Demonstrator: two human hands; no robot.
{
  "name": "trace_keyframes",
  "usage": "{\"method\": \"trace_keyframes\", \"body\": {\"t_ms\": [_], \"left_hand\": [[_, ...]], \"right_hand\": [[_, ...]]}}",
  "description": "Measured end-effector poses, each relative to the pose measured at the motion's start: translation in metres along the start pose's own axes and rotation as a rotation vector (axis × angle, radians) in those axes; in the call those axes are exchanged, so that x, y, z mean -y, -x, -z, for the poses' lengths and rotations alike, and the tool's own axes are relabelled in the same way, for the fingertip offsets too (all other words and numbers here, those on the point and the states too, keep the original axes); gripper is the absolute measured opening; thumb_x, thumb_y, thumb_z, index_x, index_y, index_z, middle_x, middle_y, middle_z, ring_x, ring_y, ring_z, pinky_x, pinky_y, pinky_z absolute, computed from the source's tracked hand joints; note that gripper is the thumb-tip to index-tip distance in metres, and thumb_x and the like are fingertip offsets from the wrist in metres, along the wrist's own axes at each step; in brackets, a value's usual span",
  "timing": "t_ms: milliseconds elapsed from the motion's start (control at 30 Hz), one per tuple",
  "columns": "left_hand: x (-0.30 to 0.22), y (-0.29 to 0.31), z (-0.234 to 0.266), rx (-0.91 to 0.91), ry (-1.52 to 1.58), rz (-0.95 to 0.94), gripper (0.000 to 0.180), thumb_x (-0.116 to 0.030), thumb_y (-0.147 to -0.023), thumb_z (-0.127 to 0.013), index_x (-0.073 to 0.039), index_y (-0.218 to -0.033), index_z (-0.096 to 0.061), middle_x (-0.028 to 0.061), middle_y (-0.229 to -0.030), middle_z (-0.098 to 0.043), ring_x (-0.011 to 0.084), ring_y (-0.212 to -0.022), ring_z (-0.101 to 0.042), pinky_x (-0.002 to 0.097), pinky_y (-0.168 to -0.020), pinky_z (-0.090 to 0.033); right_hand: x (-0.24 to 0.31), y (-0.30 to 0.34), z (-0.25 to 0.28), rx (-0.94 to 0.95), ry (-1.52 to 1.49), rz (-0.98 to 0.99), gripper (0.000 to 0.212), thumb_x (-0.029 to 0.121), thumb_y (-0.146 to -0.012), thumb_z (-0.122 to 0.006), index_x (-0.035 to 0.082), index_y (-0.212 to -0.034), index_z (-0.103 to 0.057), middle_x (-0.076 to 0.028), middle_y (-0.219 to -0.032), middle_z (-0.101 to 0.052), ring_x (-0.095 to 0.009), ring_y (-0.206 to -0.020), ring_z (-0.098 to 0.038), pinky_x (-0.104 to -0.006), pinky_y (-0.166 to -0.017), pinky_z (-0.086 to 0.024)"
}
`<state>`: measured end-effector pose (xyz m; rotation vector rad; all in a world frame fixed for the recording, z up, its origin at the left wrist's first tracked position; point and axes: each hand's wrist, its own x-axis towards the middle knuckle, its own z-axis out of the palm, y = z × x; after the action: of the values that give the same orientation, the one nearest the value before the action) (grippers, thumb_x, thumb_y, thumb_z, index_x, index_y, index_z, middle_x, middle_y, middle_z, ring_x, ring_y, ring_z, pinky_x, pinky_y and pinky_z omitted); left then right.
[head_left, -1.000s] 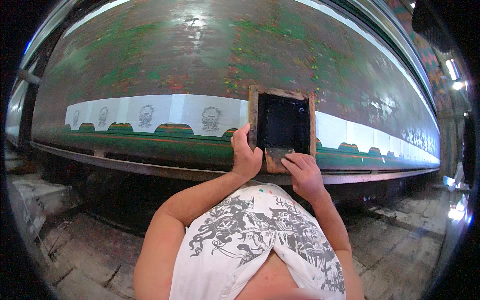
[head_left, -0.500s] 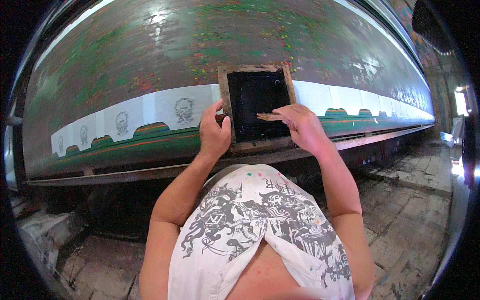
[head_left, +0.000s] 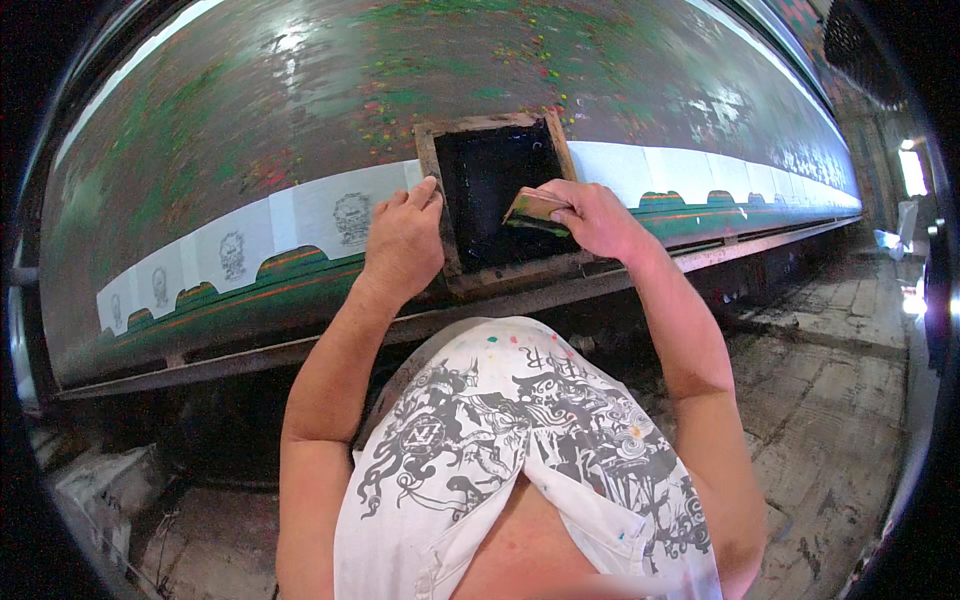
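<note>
A wooden-edged screen printing frame [head_left: 430, 160] with a dark mesh lies across the long sloping table in front of me. My left hand [head_left: 404, 238] is at its left rail, with fingers curled and fingertips pressed on the wood. In my right hand [head_left: 592, 216] is a wooden squeegee [head_left: 535, 208], gripped over the right part of the mesh and tilted, with green and dark ink along its lower side. Pale fabric pieces [head_left: 285, 217] run in a row to the left of the frame, several bearing a grey printed design. More pale pieces [head_left: 685, 172] continue to the right.
The table [head_left: 340, 110] is splashed with green, red and yellow paint. A rail [head_left: 230, 362] follows its near edge, just before my body. Worn paving [head_left: 800, 400] lies at the lower right, and a pale block-like thing [head_left: 110, 480] stands at the lower left.
My left hand has come onto the frame's left rail, its fingers closing from a spread pose. The squeegee has turned in my right hand, showing more of its broad side.
</note>
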<state>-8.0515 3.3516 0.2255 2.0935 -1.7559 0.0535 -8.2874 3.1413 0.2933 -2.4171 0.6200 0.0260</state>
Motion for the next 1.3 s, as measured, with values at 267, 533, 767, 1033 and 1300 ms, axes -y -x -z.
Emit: {"method": "trace_keyframes", "body": {"t_ms": [267, 533, 767, 1033, 1300], "left_hand": [[-0.004, -0.008, 0.009, 0.187, 0.032, 0.077, 0.043, -0.004, -0.087, -0.068, 0.002, -0.129, -0.071, 0.0149, -0.147, -0.066, 0.0402, -0.12, -0.069, 0.0503, -0.104, -0.056], [-0.017, -0.01, -0.002, 0.092, -0.112, 0.08, 0.028, -0.009, -0.086, -0.072, 0.0, -0.112, -0.076, 0.0152, -0.133, -0.068, 0.0322, -0.097, -0.074, 0.0457, -0.083, -0.061], [-0.017, -0.008, 0.002, 0.138, -0.049, 0.101, 0.036, 0.0, -0.082, -0.072, 0.003, -0.118, -0.071, 0.0163, -0.136, -0.067, 0.0393, -0.098, -0.073, 0.0501, -0.086, -0.062], [-0.018, -0.008, 0.0, 0.037, -0.076, 0.053, 0.025, -0.005, -0.086, -0.072, 0.004, -0.11, -0.075, 0.0163, -0.125, -0.068, 0.0341, -0.092, -0.074, 0.0466, -0.081, -0.062], [-0.018, -0.007, -0.005, 0.047, -0.044, 0.087, 0.031, -0.004, -0.088, -0.071, 0.005, -0.118, -0.075, 0.0165, -0.129, -0.068, 0.0351, -0.095, -0.074, 0.048, -0.082, -0.063]], "right_hand": [[-0.015, -0.046, 0.0, 0.354, -0.17, 0.106, 0.034, -0.004, -0.095, -0.069, 0.002, -0.128, -0.071, -0.011, -0.109, -0.078, -0.022, -0.106, -0.071, -0.0391, -0.098, -0.054], [-0.03, -0.081, 0.011, 0.629, -0.271, 0.084, 0.032, -0.003, -0.095, -0.068, -0.001, -0.127, -0.072, 0.0, -0.11, -0.075, -0.01, -0.105, -0.065, -0.0339, -0.099, -0.051], [-0.015, -0.1, 0.034, 0.4, -0.371, 0.224, 0.042, -0.003, -0.094, -0.069, 0.001, -0.136, -0.071, -0.004, -0.115, -0.078, -0.013, -0.11, -0.067, -0.0362, -0.105, -0.052], [-0.003, -0.101, -0.003, -0.312, 0.312, 0.426, 0.048, -0.005, -0.083, -0.07, 0.011, -0.128, -0.075, -0.017, -0.125, -0.077, -0.042, -0.118, -0.071, -0.0514, -0.102, -0.057], [-0.004, -0.095, 0.001, -0.208, 0.326, 0.307, 0.056, -0.011, -0.081, -0.067, 0.012, -0.132, -0.075, -0.016, -0.124, -0.075, -0.041, -0.12, -0.07, -0.0525, -0.103, -0.056]]}}
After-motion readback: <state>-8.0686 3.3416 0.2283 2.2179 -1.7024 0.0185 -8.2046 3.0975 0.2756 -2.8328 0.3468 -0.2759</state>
